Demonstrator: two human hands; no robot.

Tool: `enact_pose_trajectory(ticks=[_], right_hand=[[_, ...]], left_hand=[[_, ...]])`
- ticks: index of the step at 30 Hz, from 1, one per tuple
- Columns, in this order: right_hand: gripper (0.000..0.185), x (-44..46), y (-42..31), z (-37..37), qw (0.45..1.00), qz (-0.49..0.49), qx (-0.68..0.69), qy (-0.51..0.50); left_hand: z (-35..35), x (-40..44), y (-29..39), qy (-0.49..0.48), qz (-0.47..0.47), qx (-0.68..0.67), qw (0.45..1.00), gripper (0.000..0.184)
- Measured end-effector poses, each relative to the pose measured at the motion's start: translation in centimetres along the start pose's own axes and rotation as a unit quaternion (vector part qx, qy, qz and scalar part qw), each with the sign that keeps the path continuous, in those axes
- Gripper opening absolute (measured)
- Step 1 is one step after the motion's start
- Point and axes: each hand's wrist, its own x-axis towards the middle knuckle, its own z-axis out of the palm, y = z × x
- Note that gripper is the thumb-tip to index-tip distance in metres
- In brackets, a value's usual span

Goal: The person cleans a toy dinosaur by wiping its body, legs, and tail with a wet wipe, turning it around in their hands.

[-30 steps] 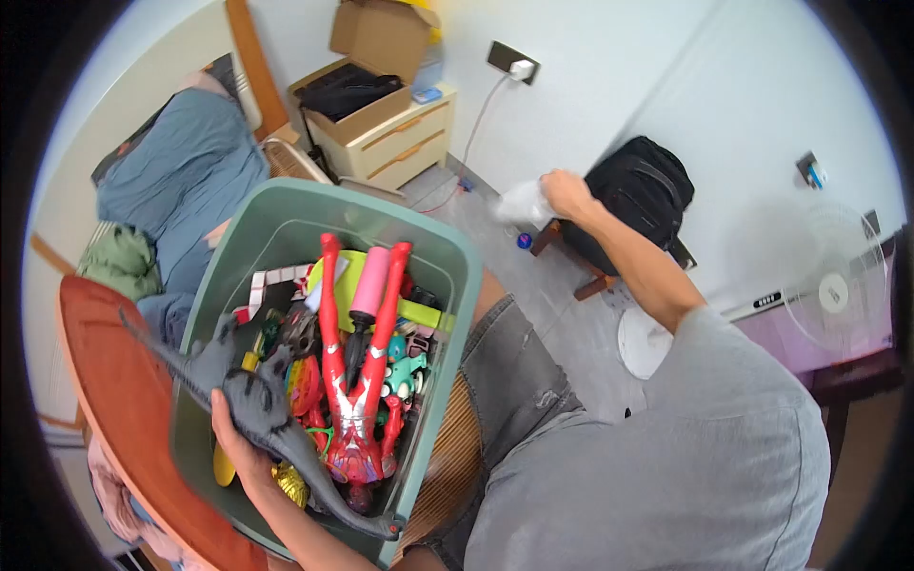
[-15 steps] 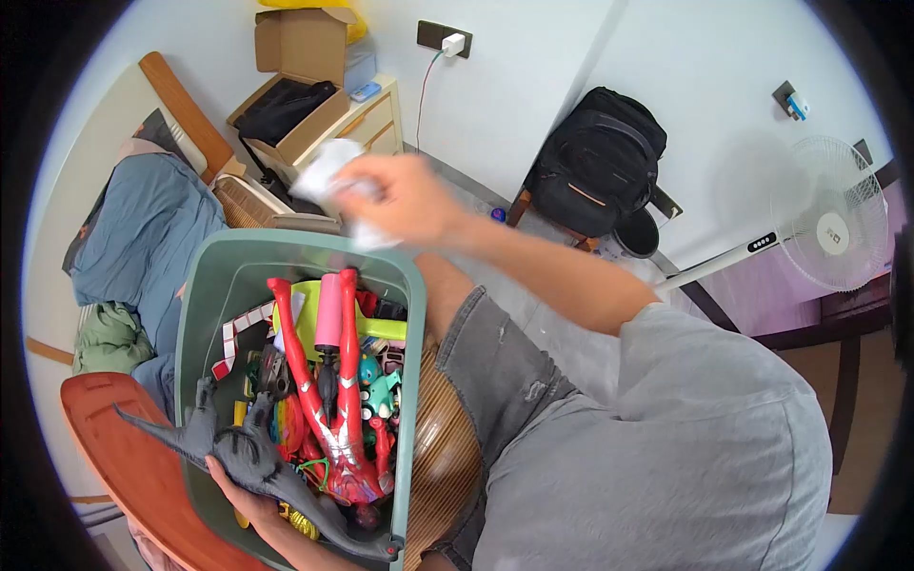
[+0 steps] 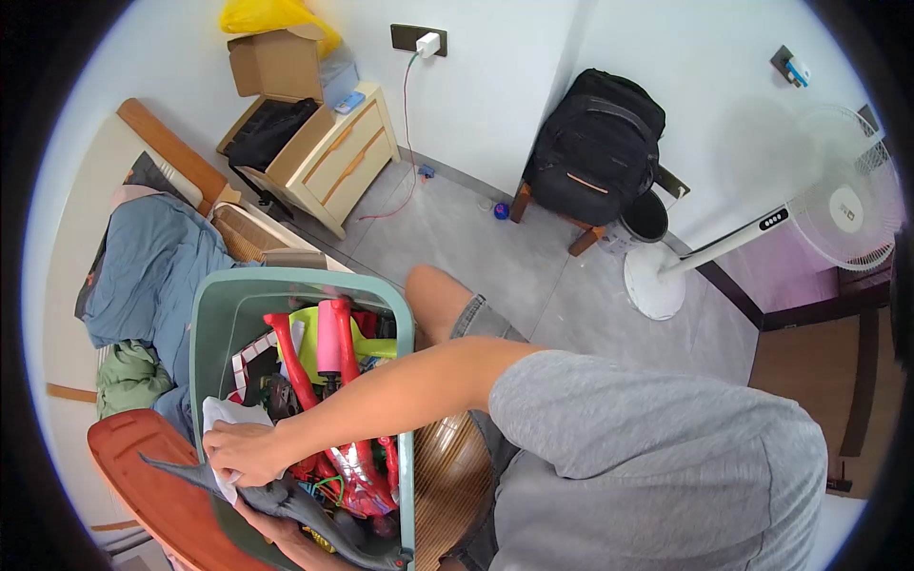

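Observation:
My right hand [image 3: 243,451] is closed on a white cloth [image 3: 228,415], which lies against the body of a grey toy dinosaur [image 3: 305,509]. Under it, my left hand [image 3: 271,528] supports the dinosaur from the near side; my right hand partly covers its fingers. The dinosaur lies across the left and near part of a green bin [image 3: 202,314]. Inside the bin are a red toy figure [image 3: 354,476], a pink cylinder [image 3: 328,335], a lime-green piece [image 3: 376,347] and several small toys. My right forearm passes over the bin.
An orange lid [image 3: 143,466] stands left of the bin, beside blue bedding [image 3: 157,257]. Behind are a nightstand [image 3: 347,162] with an open box [image 3: 276,67], a black backpack [image 3: 595,143] on a stool, a waste bin [image 3: 643,221] and a white fan [image 3: 843,205].
My right hand has swung from the far right, over the bin's far rim, down to the dinosaur with the white cloth. The view has shifted, and my left hand still holds the dinosaur.

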Motion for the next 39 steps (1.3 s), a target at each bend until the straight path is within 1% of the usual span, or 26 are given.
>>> enact_pose_trajectory(ticks=[2,4,5,7,9,11,13,14,15,16,17,19,21,22,23,25,27,28,29,31,32,33,35,36,37,39], right_hand=[[0.016,-0.2,0.0,0.0,1.000,-0.002,0.030,0.009],[0.021,-0.4,-0.2,-0.5,0.997,-0.060,0.031,0.037],[0.021,-0.4,0.1,0.1,0.997,-0.062,0.033,0.035],[0.026,-0.7,0.4,1.2,0.993,-0.090,-0.004,0.077],[0.027,-1.0,0.9,1.7,0.993,-0.098,-0.019,0.062],[0.022,-0.4,1.3,2.9,0.993,-0.061,-0.038,0.097],[0.019,0.2,1.4,2.6,0.988,0.010,0.018,0.151],[0.019,0.2,2.2,2.7,0.984,0.044,0.037,0.170],[0.019,0.3,2.6,2.8,0.978,0.079,0.054,0.188],[0.021,0.2,2.3,2.6,0.965,0.135,0.099,0.201],[0.022,0.1,1.9,2.0,0.948,0.192,0.140,0.213],[0.029,0.0,0.6,0.4,0.928,0.278,0.159,0.189],[0.034,-0.2,1.0,-0.2,0.918,0.340,0.126,0.162],[0.035,-0.6,1.9,0.3,0.909,0.342,0.154,0.182],[0.034,-1.0,3.4,1.2,0.901,0.337,0.176,0.209],[0.035,-1.4,3.2,1.1,0.884,0.354,0.213,0.217],[0.034,-1.6,2.7,0.5,0.886,0.362,0.205,0.203],[0.033,-1.6,2.5,0.2,0.895,0.363,0.173,0.194],[0.033,-1.5,2.3,0.0,0.895,0.369,0.169,0.188],[0.033,-1.0,1.6,0.1,0.901,0.302,0.214,0.226],[0.031,-0.9,1.6,-0.4,0.914,0.267,0.231,0.198],[0.031,-0.8,1.0,-0.7,0.915,0.269,0.230,0.194],[0.028,-0.6,-0.4,-1.2,0.956,0.223,0.126,0.140],[0.023,-0.7,-0.6,-1.1,0.970,0.173,0.106,0.132],[0.023,-0.8,-0.9,-1.2,0.970,0.174,0.108,0.129],[0.019,-1.1,-1.6,-1.3,0.994,0.066,0.010,0.087]], left_hand=[[0.1,-0.2,-0.2,0.000,-0.013,-0.021,1.000,0.064],[0.2,0.0,-0.4,-0.013,0.017,-0.015,1.000,0.065],[0.2,0.0,-0.3,-0.010,0.019,-0.016,1.000,0.065],[0.6,-0.3,-0.2,-0.004,-0.012,-0.052,0.999,0.061],[0.4,0.2,-0.8,0.012,0.005,-0.083,0.996,0.061],[-1.8,1.3,-0.8,0.013,-0.009,-0.049,0.999,0.059],[-0.7,0.6,-1.0,-0.012,0.021,-0.027,0.999,0.054],[-1.8,1.2,-1.5,-0.004,0.044,0.007,0.999,0.052],[-1.4,0.9,-1.3,-0.017,0.025,0.027,0.999,0.050],[-0.6,0.8,-1.3,-0.042,0.081,0.103,0.990,0.050],[0.8,0.0,-0.8,-0.038,0.095,0.128,0.986,0.051],[2.0,-0.3,-0.8,-0.017,0.139,0.184,0.973,0.054],[3.1,-0.9,0.1,-0.025,0.147,0.261,0.954,0.057],[3.3,-0.9,0.2,-0.018,0.155,0.283,0.946,0.060],[3.3,-0.8,0.2,0.003,0.164,0.324,0.932,0.070],[3.7,-1.3,0.3,0.063,0.179,0.401,0.896,0.079],[4.1,-1.4,0.9,0.068,0.170,0.421,0.888,0.085],[5.1,-2.1,1.7,0.093,0.164,0.436,0.880,0.086],[5.6,-2.6,2.5,0.096,0.139,0.449,0.878,0.087],[5.1,-2.3,2.3,0.090,0.134,0.445,0.881,0.089],[5.0,-2.2,2.2,0.093,0.132,0.441,0.883,0.089],[4.8,-2.1,2.1,0.094,0.135,0.445,0.880,0.085],[4.4,-1.8,2.0,0.098,0.136,0.449,0.878,0.082],[4.1,-1.5,2.0,0.062,0.115,0.422,0.897,0.079],[3.8,-1.4,2.0,0.027,0.094,0.395,0.914,0.077],[3.4,-0.9,1.3,0.040,0.107,0.383,0.917,0.076]])
